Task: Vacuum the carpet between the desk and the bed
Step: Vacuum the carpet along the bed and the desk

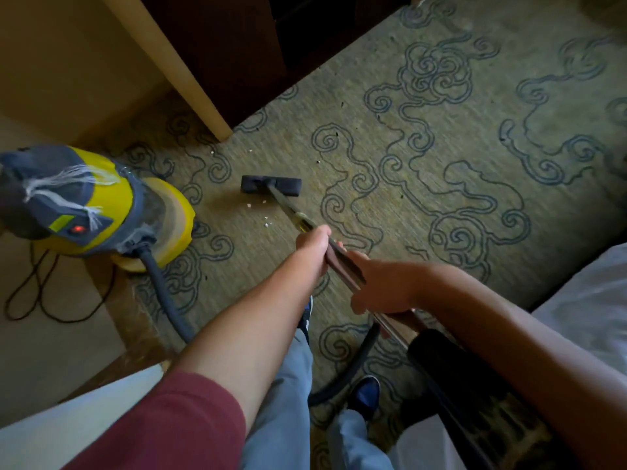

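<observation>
Gripping the wand point(342, 262) with both hands: left hand point(314, 244) wrapped round it further down, toward the floor, right hand point(380, 286) curled round it higher up, close to the body. Spaced that way, probably, so the lower hand steers and the upper one pushes.

Running from the hands forward and left, slanting down to the dark nozzle point(271, 185), lying flat on the carpet point(441, 137), as suction needs. Set beside small white crumbs point(266, 222), scattered just short of the nozzle, with a few more point(213, 152) beyond it near the desk point(190, 62) leg; likely the target of this stroke.

Standing to the left, at the carpet's edge and clear of the stroke: yellow and grey vacuum point(101, 205), red switch light glowing, so seemingly running. Leaving its base, grey hose point(163, 293), curving back behind the legs toward the wand's upper end. Trailing on the pale floor at far left, black cord point(40, 293).

Showing at the right edge, white bed point(590, 300). Stretching between desk and bed, olive carpet with blue swirls, with dark specks visible farther out, so much apparently left to clean. Planted below the hands, blue shoes and grey trousers.
</observation>
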A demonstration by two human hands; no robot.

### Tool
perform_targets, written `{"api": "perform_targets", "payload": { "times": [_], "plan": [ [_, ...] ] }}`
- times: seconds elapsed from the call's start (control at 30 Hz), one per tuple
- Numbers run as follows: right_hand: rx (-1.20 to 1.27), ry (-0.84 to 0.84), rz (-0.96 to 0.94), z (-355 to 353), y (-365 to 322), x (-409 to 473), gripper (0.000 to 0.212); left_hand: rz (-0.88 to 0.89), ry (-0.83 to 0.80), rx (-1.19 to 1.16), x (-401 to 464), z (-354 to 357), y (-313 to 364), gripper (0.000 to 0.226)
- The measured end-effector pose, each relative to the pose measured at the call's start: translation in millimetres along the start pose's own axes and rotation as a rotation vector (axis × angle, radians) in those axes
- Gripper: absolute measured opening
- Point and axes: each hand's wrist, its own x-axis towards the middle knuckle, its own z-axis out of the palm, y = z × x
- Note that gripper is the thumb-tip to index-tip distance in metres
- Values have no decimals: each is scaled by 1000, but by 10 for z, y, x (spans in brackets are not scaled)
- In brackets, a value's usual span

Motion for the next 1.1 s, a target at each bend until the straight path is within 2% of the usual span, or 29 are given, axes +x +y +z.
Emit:
{"api": "perform_targets", "payload": {
  "times": [0.1,0.23,0.33,0.5,0.73,0.87,1.1],
  "plan": [
    [-25,-13,-17,292,19,-158,102,-11,11,-28,-150,-84,-282,22],
    [-52,-24,-34,627,8,-323,100,-56,-12,-221,-295,-170,-672,11],
    [-110,-40,-26,884,16,-471,96,-81,-42,-299,-374,-189,-1030,26],
    [-165,-67,-5,1032,12,-401,96,-116,-38,-412,-344,-162,-1266,21],
    [-164,-57,23,904,13,-185,100,-64,-40,-402,-200,-187,-1097,21],
    [-105,40,13,826,-213,135,103,-27,-51,-402,73,-346,-851,24],
    [-51,59,29,318,-718,725,101,-38,-76,-381,645,-652,-139,22]
  ]
}}
